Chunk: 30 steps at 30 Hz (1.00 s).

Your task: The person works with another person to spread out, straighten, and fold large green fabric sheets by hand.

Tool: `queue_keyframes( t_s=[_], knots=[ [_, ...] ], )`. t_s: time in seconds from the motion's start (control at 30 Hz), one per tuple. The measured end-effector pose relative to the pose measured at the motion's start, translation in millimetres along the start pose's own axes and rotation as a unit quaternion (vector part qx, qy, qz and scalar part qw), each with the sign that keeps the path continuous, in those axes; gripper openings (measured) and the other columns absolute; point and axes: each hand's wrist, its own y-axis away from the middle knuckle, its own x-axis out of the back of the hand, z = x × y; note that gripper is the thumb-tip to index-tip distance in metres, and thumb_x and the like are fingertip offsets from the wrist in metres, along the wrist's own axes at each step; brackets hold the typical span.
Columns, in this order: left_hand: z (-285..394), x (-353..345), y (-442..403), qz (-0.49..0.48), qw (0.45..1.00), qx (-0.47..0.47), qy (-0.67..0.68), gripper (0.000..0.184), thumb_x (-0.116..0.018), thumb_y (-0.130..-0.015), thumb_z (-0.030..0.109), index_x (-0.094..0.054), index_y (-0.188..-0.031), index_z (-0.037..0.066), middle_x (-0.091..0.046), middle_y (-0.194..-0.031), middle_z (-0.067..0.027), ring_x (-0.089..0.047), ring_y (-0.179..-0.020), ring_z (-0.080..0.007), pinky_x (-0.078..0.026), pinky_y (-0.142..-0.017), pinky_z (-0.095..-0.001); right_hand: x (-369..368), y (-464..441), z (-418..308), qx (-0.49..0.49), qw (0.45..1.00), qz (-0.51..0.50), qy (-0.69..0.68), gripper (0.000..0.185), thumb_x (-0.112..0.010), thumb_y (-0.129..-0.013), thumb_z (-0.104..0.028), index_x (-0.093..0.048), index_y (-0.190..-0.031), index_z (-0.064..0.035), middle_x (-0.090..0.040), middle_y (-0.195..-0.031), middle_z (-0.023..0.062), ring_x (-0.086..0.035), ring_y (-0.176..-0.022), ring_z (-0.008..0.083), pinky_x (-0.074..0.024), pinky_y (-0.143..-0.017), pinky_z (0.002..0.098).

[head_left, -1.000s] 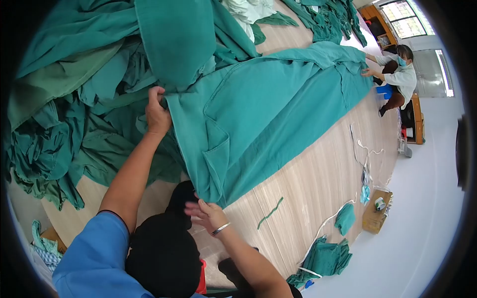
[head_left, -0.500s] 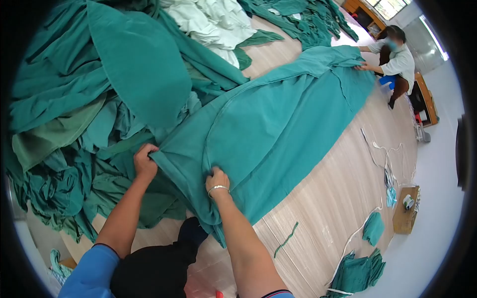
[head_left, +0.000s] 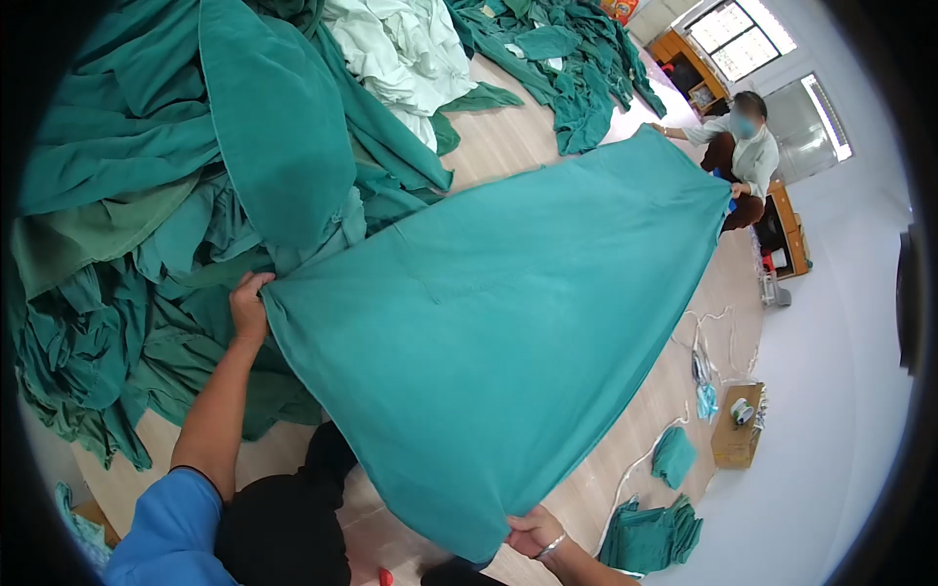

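Note:
A large green cloth sheet is stretched out above the floor between me and a co-worker. My left hand is closed on its near left corner, beside the heap of green cloths. At the near right corner my right hand, with a bracelet at the wrist, is closed on the edge. The far end is held by the crouching co-worker, one hand at each far corner. The sheet lies nearly flat and taut, hiding the floor beneath it.
A big heap of green cloths lies at left, with a white cloth pile behind. More green cloths lie farther back. At right are a folded green stack, a small folded cloth, white cord and a cardboard box.
The sheet has gone from folded and creased to spread wide. My right hand has moved right and toward me with its corner. The co-worker's hands are farther apart.

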Motion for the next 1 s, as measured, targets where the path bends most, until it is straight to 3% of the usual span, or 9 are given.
queue_keyframes(
  t_s=[0.17, 0.4, 0.47, 0.53, 0.6, 0.67, 0.83, 0.9, 1.0],
  knots=[
    [29, -7, 10, -0.026, 0.996, -0.082, -0.010, 0.019, -0.056, -0.064, -0.001, -0.060, -0.083, -0.001, -0.054, -0.073, -0.0142, -0.055, -0.070, -0.0301, -0.044, -0.061, -0.0320, 82, 0, 45, -0.022, 0.993, 0.106, 0.055, 0.038, -0.051, -0.078, 0.007, -0.042, -0.115, 0.0053, -0.050, -0.115, 0.0166, -0.053, -0.100, 0.0329, -0.0432, -0.084, 0.0509],
    [16, 42, 1, 0.015, 0.986, -0.146, -0.073, 0.023, -0.050, -0.063, -0.006, -0.058, -0.084, -0.001, -0.048, -0.076, -0.0153, -0.050, -0.069, -0.0327, -0.043, -0.059, -0.0350, 75, -75, 96, 0.010, 0.995, 0.086, 0.052, 0.035, -0.052, -0.077, 0.006, -0.047, -0.112, 0.0033, -0.055, -0.108, 0.0144, -0.056, -0.092, 0.0265, -0.0477, -0.076, 0.0430],
    [32, 51, 5, -0.029, 0.987, -0.135, -0.080, 0.026, -0.049, -0.061, -0.009, -0.058, -0.084, 0.000, -0.045, -0.075, -0.0149, -0.050, -0.070, -0.0328, -0.042, -0.059, -0.0376, 85, -95, 117, 0.101, 0.980, 0.087, 0.147, 0.029, -0.056, -0.075, 0.004, -0.051, -0.104, 0.0064, -0.060, -0.099, 0.0128, -0.058, -0.087, 0.0231, -0.0471, -0.075, 0.0331],
    [10, 43, 21, -0.064, 0.984, -0.131, -0.104, 0.028, -0.049, -0.060, -0.010, -0.059, -0.084, 0.001, -0.043, -0.076, -0.0151, -0.050, -0.069, -0.0332, -0.042, -0.059, -0.0387, 82, -96, 110, 0.080, 0.974, 0.109, 0.179, 0.035, -0.059, -0.073, -0.002, -0.050, -0.104, 0.0088, -0.060, -0.097, 0.0148, -0.059, -0.085, 0.0250, -0.0480, -0.073, 0.0339],
    [-4, 33, 32, -0.099, 0.979, -0.127, -0.127, 0.029, -0.048, -0.060, -0.011, -0.059, -0.084, 0.002, -0.042, -0.077, -0.0153, -0.050, -0.069, -0.0336, -0.042, -0.059, -0.0398, 58, -75, 81, 0.020, 0.866, 0.210, 0.453, 0.031, -0.061, -0.072, -0.011, -0.056, -0.098, 0.0051, -0.062, -0.091, 0.0157, -0.060, -0.075, 0.0222, -0.0472, -0.066, 0.0315],
    [-6, 26, 43, -0.197, 0.948, -0.155, -0.195, 0.030, -0.048, -0.061, -0.011, -0.061, -0.083, 0.004, -0.042, -0.079, -0.0154, -0.049, -0.067, -0.0340, -0.042, -0.058, -0.0408, 101, -88, 102, 0.042, 0.869, 0.218, 0.441, 0.031, -0.062, -0.070, -0.014, -0.058, -0.094, 0.0054, -0.062, -0.087, 0.0165, -0.060, -0.073, 0.0225, -0.0470, -0.065, 0.0315],
    [32, 30, 38, -0.152, 0.940, -0.240, -0.188, 0.029, -0.050, -0.058, -0.009, -0.062, -0.081, 0.005, -0.041, -0.078, -0.0138, -0.046, -0.064, -0.0318, -0.039, -0.053, -0.0380, 98, -49, 80, 0.047, 0.849, 0.200, 0.486, 0.030, -0.061, -0.069, -0.012, -0.058, -0.092, 0.0062, -0.062, -0.084, 0.0198, -0.061, -0.074, 0.0258, -0.0490, -0.067, 0.0343],
    [89, 50, 18, -0.070, 0.948, -0.273, -0.145, 0.024, -0.051, -0.056, -0.007, -0.059, -0.077, 0.002, -0.039, -0.073, -0.0129, -0.045, -0.062, -0.0295, -0.037, -0.052, -0.0353, 93, -38, 83, 0.123, 0.896, 0.165, 0.394, 0.030, -0.060, -0.069, -0.013, -0.058, -0.091, 0.0073, -0.062, -0.079, 0.0196, -0.061, -0.071, 0.0256, -0.0487, -0.066, 0.0348],
    [137, 77, 3, -0.041, 0.955, -0.276, -0.102, 0.017, -0.051, -0.056, -0.005, -0.055, -0.072, 0.001, -0.038, -0.070, -0.0125, -0.043, -0.061, -0.0280, -0.035, -0.053, -0.0336, 84, -33, 77, 0.029, 0.914, 0.135, 0.381, 0.029, -0.060, -0.069, -0.013, -0.058, -0.090, 0.0072, -0.061, -0.075, 0.0186, -0.061, -0.064, 0.0246, -0.0482, -0.060, 0.0351]
  ],
)
